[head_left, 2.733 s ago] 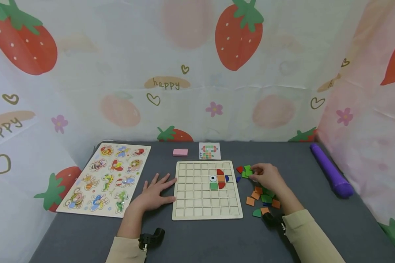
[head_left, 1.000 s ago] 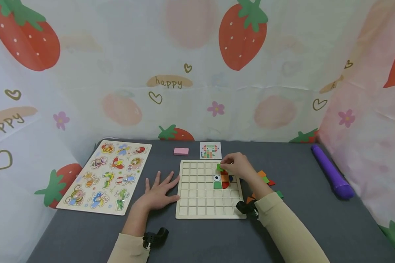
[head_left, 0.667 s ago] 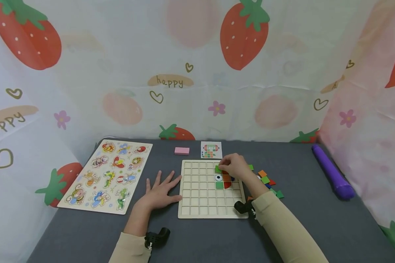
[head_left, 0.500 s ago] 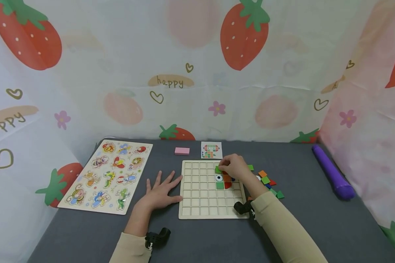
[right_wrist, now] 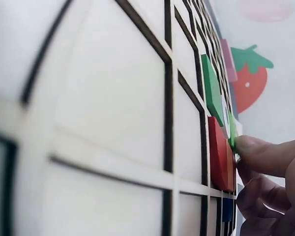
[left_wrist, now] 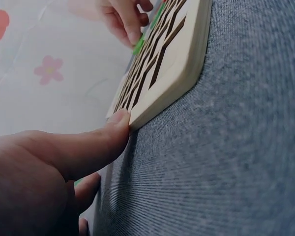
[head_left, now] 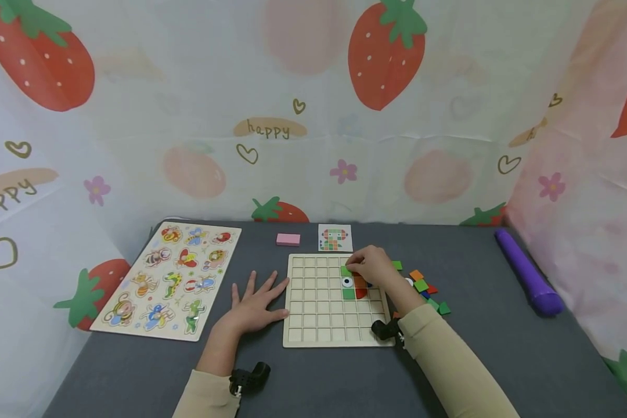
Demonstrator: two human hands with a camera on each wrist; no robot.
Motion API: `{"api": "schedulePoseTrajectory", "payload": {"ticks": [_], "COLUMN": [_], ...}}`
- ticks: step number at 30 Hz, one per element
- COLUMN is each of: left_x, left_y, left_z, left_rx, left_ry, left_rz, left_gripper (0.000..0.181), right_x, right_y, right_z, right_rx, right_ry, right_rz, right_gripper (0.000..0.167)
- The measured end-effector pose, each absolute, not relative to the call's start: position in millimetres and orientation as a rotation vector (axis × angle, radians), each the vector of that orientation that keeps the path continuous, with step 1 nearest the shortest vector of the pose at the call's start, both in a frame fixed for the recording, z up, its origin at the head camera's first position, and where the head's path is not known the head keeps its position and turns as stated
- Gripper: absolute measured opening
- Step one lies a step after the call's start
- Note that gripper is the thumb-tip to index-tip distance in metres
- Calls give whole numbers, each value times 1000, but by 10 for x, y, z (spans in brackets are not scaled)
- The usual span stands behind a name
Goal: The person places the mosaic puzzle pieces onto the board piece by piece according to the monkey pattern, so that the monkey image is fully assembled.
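A wooden grid board [head_left: 316, 320] lies on the dark cloth. My right hand [head_left: 373, 267] pinches a light green square tile [head_left: 346, 271] at a cell in its upper right part; the right wrist view shows the thumb against this green tile [right_wrist: 232, 132]. Just below sit a white eye tile [head_left: 347, 283] and a darker green tile [head_left: 348, 294], with a red piece [head_left: 361, 294] beside them. The orange and blue pieces are partly hidden behind the hand. My left hand [head_left: 253, 312] lies with fingers spread, its thumb touching the board's left edge [left_wrist: 174, 93].
Loose coloured tiles [head_left: 421, 286] lie right of the board, partly behind the right forearm. A pattern card [head_left: 335, 238] and a pink block [head_left: 288, 240] are behind it. An insect picture board [head_left: 172, 284] lies left, a purple cylinder [head_left: 530, 273] far right.
My right hand has carried a light green tile from the pile leftward onto the board, above the eye tile. Over the last half second it has stayed there. The left hand still touches the board.
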State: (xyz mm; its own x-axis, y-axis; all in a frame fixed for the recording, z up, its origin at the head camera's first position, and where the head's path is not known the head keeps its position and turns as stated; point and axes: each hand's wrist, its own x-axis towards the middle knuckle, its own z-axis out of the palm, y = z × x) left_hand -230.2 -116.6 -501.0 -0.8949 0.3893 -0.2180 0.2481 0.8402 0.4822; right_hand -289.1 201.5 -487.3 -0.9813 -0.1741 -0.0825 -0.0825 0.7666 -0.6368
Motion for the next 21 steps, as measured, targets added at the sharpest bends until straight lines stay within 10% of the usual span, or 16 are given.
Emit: {"api": "schedulePoseTrajectory", "payload": {"ticks": [21], "left_x": [-2316], "left_y": [-1176], "left_z": [-4995], "left_rx": [463], "left_ry": [2695], "left_rz": [714], "left_gripper": [77], "right_x": [-2800], "right_y": [2574], "right_z": [-4626], "right_rx": [-105], "right_ry": [2885], "right_rz": [-1136], "right_gripper": [26]}}
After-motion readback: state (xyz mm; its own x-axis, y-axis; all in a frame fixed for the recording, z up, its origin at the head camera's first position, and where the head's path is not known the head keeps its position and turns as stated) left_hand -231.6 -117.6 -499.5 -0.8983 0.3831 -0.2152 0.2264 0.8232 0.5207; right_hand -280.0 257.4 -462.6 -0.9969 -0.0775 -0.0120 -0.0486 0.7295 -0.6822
